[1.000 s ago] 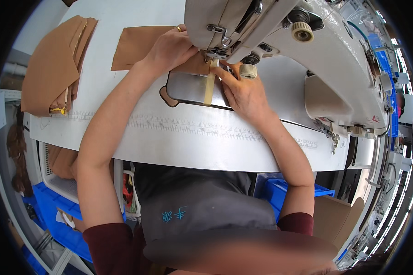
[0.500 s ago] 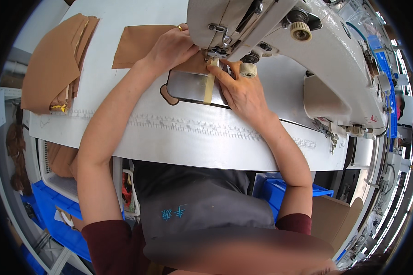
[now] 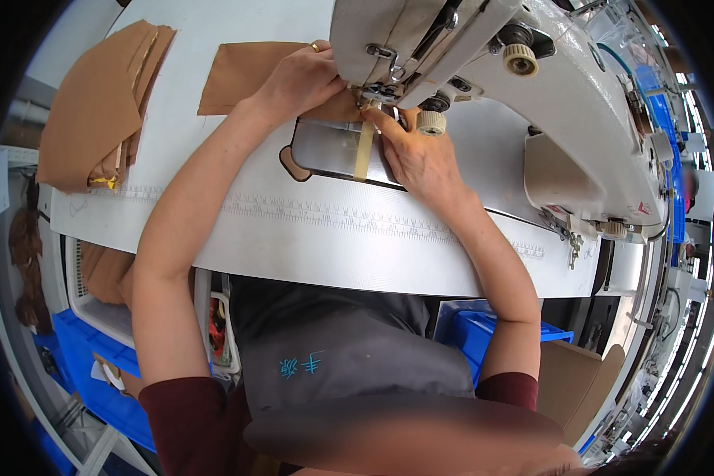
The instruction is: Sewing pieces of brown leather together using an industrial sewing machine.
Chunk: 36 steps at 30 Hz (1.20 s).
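Observation:
A sewing machine stands over a metal plate marked by a pale tape strip. Brown fabric runs from the left under the presser foot. My left hand is closed on this fabric left of the needle, fingers bent, some tips hidden by the machine. Just below the needle, my right hand has its fingers apart, the index pressing at the fabric edge by the tape, another finger behind a cream knob. A stack of brown cut pieces lies at the left of the white table.
Below the table at left are a white crate of brown pieces and a blue bin. Another blue bin and a cardboard sheet are at lower right. Shelving and machinery line the far right.
The view has shifted slightly, so the table and machine sit a little higher or farther right. Both hands stay at the presser foot, with only slight movement.

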Available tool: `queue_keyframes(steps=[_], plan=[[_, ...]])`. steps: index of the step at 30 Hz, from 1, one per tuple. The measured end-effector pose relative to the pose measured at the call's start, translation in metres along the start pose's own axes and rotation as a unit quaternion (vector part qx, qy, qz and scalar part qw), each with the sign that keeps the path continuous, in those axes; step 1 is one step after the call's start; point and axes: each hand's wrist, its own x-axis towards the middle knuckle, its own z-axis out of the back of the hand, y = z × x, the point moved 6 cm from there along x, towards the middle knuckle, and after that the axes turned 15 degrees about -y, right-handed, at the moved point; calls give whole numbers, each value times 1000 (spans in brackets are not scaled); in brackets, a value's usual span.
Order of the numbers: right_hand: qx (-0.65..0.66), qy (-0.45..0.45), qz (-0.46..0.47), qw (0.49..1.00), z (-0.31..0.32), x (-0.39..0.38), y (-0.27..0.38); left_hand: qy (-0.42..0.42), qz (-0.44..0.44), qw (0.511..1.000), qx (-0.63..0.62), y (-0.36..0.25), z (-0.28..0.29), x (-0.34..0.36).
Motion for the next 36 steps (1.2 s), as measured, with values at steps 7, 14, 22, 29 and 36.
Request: queue_keyframes(steps=[7, 14, 22, 29, 36], plan=[[17, -35, -5, 999, 38, -6, 4, 19, -11, 1000, 6, -3, -6, 5], [-392, -357, 32, 847, 299, -88, -87, 18, -20, 1000, 1, -30, 18, -27], [-74, -517, -416, 744, 456, -221, -327, 13, -77, 997, 14, -42, 19, -40], [-23, -205, -619, 758, 514, -173, -425, -1, -83, 997, 3, -42, 21, -43], [-6, -167, -664, 729, 509, -169, -429, -1, -86, 996, 2, -45, 24, -41]])
